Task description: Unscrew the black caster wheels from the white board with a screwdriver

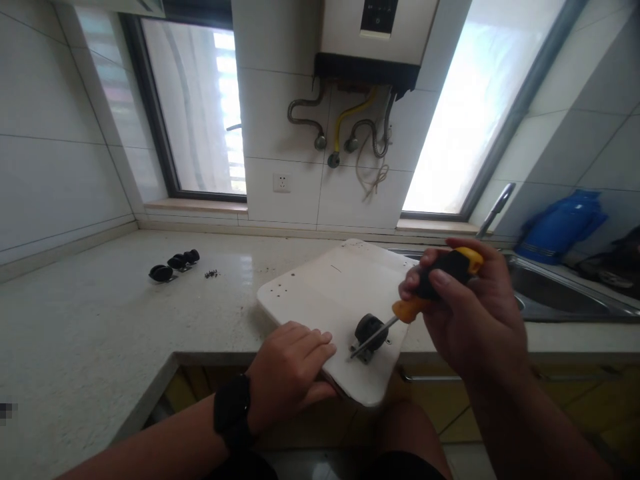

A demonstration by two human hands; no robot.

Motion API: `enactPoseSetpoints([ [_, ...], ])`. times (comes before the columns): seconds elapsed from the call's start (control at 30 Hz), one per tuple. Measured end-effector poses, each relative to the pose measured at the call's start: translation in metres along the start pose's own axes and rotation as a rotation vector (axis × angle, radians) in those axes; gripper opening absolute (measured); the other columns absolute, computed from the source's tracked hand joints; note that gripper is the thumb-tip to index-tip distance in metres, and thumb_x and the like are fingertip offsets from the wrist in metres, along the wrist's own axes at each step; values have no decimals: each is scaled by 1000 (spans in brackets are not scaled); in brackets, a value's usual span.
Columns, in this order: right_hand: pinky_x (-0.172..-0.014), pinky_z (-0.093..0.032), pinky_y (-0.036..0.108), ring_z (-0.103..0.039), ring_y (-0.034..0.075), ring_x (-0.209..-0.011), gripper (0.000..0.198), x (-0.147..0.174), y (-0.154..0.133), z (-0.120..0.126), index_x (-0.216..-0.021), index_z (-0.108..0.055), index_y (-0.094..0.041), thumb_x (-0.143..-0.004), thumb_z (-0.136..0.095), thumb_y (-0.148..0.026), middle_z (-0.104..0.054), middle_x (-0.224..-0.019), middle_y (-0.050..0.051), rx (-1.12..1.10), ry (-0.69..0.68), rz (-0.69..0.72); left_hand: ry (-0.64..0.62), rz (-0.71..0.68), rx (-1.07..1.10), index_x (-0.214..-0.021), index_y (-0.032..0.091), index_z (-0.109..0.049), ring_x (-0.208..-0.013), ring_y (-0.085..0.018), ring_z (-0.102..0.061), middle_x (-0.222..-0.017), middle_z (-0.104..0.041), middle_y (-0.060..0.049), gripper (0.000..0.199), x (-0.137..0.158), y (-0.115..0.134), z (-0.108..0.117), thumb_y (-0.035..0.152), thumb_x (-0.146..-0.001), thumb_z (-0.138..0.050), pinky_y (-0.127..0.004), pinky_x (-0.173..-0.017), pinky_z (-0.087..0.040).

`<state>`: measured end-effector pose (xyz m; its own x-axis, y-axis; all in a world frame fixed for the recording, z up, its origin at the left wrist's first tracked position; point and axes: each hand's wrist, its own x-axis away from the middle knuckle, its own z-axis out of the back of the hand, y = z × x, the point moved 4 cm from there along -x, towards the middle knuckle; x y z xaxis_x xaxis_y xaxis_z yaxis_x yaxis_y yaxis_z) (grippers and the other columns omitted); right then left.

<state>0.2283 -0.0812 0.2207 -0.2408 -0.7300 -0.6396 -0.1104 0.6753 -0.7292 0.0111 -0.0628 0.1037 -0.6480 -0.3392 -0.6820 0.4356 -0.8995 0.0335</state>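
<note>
Hands, two: left hand [295, 360], fingers over the top of the white board [325, 287], thumb under its edge, clamping it; right hand [467, 303], closed round a yellow-and-black screwdriver [447, 275]. Caster [371, 332]: on the board's near corner, which overhangs the counter [100, 320]. Likely faults — tip slipping, from the slanted shaft; board tipping, from pressure on the unsupported corner. Pose: left wrist low, forearm from lower left; right wrist raised, shaft angled down-left to the caster's base.
</note>
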Motion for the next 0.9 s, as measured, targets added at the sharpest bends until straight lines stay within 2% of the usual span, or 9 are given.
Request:
enactPoseSetpoints([
  [0.13,-66,-61,32,-64,14,-79,38,-1,-6,8,-121,-54,-35,-89,-66,-17,-57,-106,-2,86,-85,23,6,-19,-31,-102,18,-69,-84,-27,-67,-99,-76,-10,49,-12,13,-9,65,-96,-60,-45,-76,-52],
  [0.23,-64,-61,31,-63,14,-77,38,0,-13,19,-122,-51,-34,-90,-66,-19,-55,-106,-2,148,-95,61,-44,-18,-92,-99,19,-68,-82,-27,-64,-93,-73,-10,49,-22,23,-21,67,-96,-58,-43,-73,-50],
  [0.37,-64,-61,31,-63,13,-77,40,-4,-17,37,-123,-50,-34,-90,-67,-20,-55,-107,-1,223,-74,119,-134,62,-205,-97,19,-66,-83,-28,-63,-94,-70,-10,48,-37,38,-38,67,-90,-68,-42,-68,-49],
  [0.57,-67,-60,33,-64,14,-78,41,-25,-12,63,-123,-51,-35,-90,-69,-18,-56,-107,-2,190,-36,142,-170,205,-211,-93,20,-64,-81,-29,-61,-90,-67,-7,40,-66,55,-64,55,-83,-82,-43,-66,-47],
  [0.73,-71,-61,34,-64,14,-80,41,-46,-3,78,-124,-48,-36,-92,-68,-19,-54,-109,-2,249,-36,152,-161,305,-196,-87,22,-62,-81,-30,-60,-86,-65,-8,43,-95,52,-87,57,-79,-84,-45,-66,-46],
  [0.9,-73,-62,35,-66,13,-79,38,-68,15,87,-125,-44,-33,-95,-65,-23,-53,-110,-1,325,-75,192,-175,423,-217,-90,21,-63,-85,-31,-60,-88,-65,-8,40,-119,31,-101,55,-81,-84,-47,-69,-47],
])
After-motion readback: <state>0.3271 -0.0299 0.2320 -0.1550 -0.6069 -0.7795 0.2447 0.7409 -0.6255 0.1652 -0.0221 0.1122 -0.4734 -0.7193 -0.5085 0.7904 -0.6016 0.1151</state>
